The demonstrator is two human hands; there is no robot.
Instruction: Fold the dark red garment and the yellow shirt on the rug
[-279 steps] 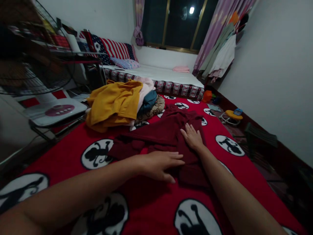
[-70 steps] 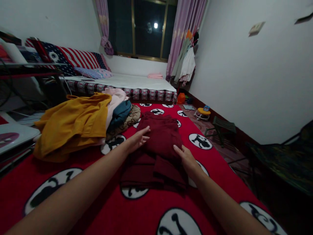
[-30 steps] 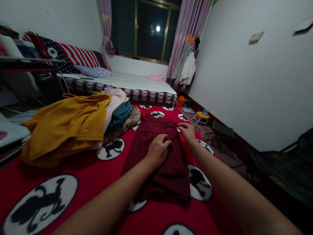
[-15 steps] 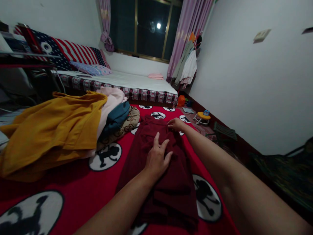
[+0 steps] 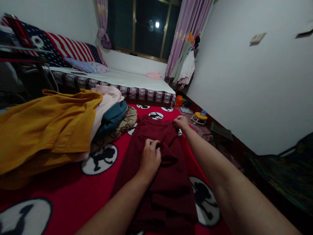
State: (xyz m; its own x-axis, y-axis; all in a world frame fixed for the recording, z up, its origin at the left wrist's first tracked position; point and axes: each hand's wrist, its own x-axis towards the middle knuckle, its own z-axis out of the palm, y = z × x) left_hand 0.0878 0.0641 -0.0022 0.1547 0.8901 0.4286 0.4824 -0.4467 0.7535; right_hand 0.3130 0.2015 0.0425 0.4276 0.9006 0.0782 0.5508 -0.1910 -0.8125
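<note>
A dark red garment [image 5: 168, 182] lies lengthwise on the red blanket [image 5: 70, 192], its cloth creased near the upper middle. My left hand [image 5: 150, 158] rests on the garment's middle with curled fingers closed on a fold. At the garment's far right corner, my right hand [image 5: 181, 123] pinches the edge and draws the cloth out to the right. Which kind of garment this is, I cannot tell. To its left is a heap of clothes, with a mustard-yellow garment [image 5: 49, 120] on top and pink, teal and brown patterned pieces beside it.
A low bed [image 5: 127, 80] with a white sheet stands under the window. Along the right wall are a small yellow stool [image 5: 200, 117], a dark folding stool [image 5: 221, 133] and a camouflage-patterned chair [image 5: 286, 173]. Clothes hang by the curtain [image 5: 182, 36].
My right hand has moved outward to the right, pulling the garment's far corner with it. My left hand's spread fingers have curled in onto the cloth. The view has shifted slightly.
</note>
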